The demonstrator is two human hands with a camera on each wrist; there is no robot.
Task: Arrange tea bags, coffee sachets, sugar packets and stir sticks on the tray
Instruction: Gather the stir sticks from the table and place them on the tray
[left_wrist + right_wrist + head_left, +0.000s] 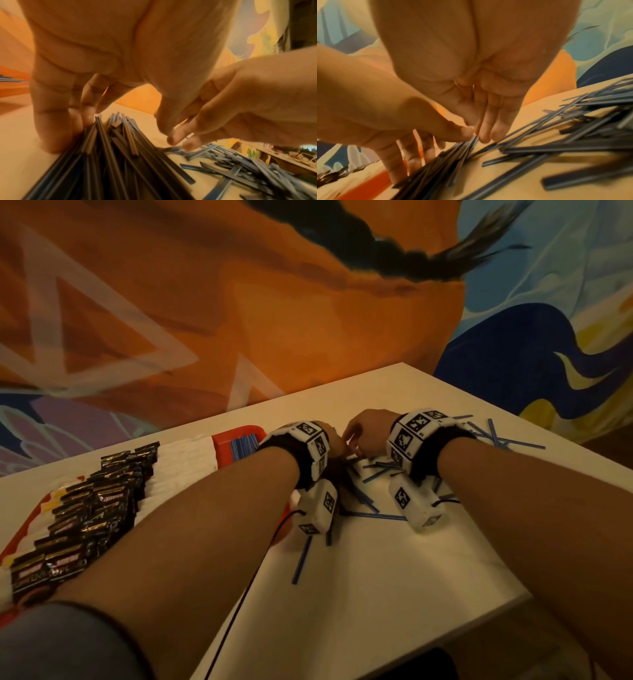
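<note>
Nearest, at the lower left of the head view, the red tray [239,440] carries dark coffee sachets [85,508] in overlapping rows beside a band of white packets [185,460], probably the sugar. At its far end a row of blue sticks [244,444] is already laid side by side. No tea bags can be made out.

Mid-frame, loose stir sticks [376,470] lie crisscrossed on the table [394,577] to the right of the tray, a few strays [301,559] closer in.

Just beyond the wrist cameras the two hands meet over the pile. The left hand [72,108] grasps a bundle [106,155] of sticks, fingers curled along one side and thumb on the other, likely to keep them parallel so they can go into the tray as one tidy set. The right hand [479,108] has its fingertips [485,136] pinched at the bundle's far ends, seemingly feeding in another stick or squaring the tips.

Farthest, more sticks [493,436] lie scattered at the table's right edge, not yet gathered.
</note>
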